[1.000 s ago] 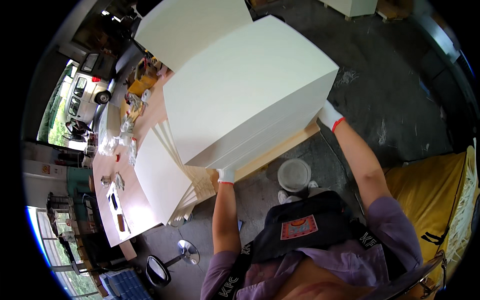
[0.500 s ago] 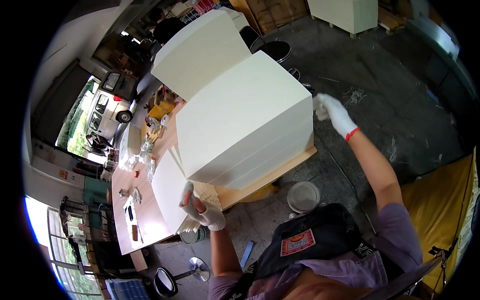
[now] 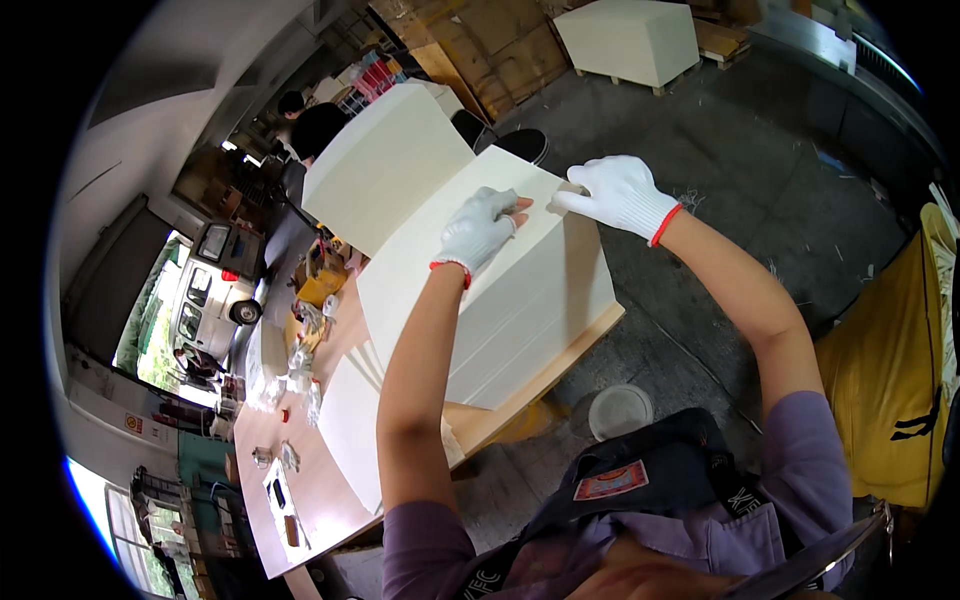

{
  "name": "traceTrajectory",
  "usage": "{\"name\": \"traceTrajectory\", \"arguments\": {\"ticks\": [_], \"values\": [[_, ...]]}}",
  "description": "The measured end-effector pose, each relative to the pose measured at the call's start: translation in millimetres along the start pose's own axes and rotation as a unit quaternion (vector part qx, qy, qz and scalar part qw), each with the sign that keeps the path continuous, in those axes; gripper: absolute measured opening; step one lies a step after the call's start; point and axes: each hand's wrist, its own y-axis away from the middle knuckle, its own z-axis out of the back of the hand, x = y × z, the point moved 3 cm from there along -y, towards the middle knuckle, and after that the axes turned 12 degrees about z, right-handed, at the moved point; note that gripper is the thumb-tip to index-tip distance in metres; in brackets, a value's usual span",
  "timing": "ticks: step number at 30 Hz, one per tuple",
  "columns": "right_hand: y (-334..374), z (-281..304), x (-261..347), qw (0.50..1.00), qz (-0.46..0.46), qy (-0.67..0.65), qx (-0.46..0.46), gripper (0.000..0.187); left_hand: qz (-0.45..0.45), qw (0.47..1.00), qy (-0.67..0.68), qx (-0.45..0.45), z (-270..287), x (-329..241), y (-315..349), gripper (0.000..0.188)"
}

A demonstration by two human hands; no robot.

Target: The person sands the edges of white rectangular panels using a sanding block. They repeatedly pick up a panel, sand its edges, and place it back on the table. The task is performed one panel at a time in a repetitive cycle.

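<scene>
A tall stack of large white paper sheets (image 3: 535,300) stands on the table in front of me. My left hand (image 3: 480,232), in a white glove that leaves some fingertips bare, rests on top of the stack near its front edge, fingers apart. At the right corner of the stack is my right hand (image 3: 618,195), in a white glove with a red cuff. Its fingers and thumb are closed on the paper edge there; how many sheets lie between them cannot be seen. Behind rises a second, higher pile of white sheets (image 3: 385,165).
The wooden table (image 3: 285,410) carries loose white sheets (image 3: 350,430), plastic bags (image 3: 300,365) and a yellow box (image 3: 322,280). A round pale bucket (image 3: 620,410) stands on the floor by its near edge. A yellow cloth bin (image 3: 885,370) is at right. Another person (image 3: 315,125) is far behind.
My left hand has moved from the loose sheets at the near left corner up onto the stack. My right hand has moved left from beside the stack onto its right corner.
</scene>
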Motion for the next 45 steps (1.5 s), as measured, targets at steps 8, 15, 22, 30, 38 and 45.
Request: {"name": "traceTrajectory", "arguments": {"ticks": [8, 15, 22, 30, 38, 45], "values": [[-27.1, -17.1, -3.3, 0.972, -0.032, -0.216, -0.090, 0.053, -0.053, 0.996, 0.056, -0.049, -16.3, -0.8, 14.6, 0.033], [-13.7, -39.4, 3.3, 0.898, -0.184, -0.373, -0.146, 0.065, -0.024, 0.971, 0.235, 0.025, -15.7, -5.2, 13.3, 0.037], [-9.5, -31.9, 18.4, 0.916, -0.184, -0.313, -0.172, 0.066, -0.018, 0.966, 0.258, 0.020, -21.5, -3.5, 10.8, 0.045], [-6.9, -36.1, 15.2, 0.918, -0.172, -0.308, -0.184, 0.060, -0.030, 0.965, 0.259, 0.032, -24.1, 1.8, 5.3, 0.047], [-6.0, -29.9, 21.6, 0.932, -0.167, -0.277, -0.162, 0.062, -0.077, 0.971, 0.222, -0.053, -14.4, -8.1, 16.4, 0.042], [-6.2, -34.0, 19.9, 0.939, -0.159, -0.255, -0.170, 0.059, 0.026, 0.982, 0.189, 0.011, -18.0, -10.0, 17.8, 0.038]]}}
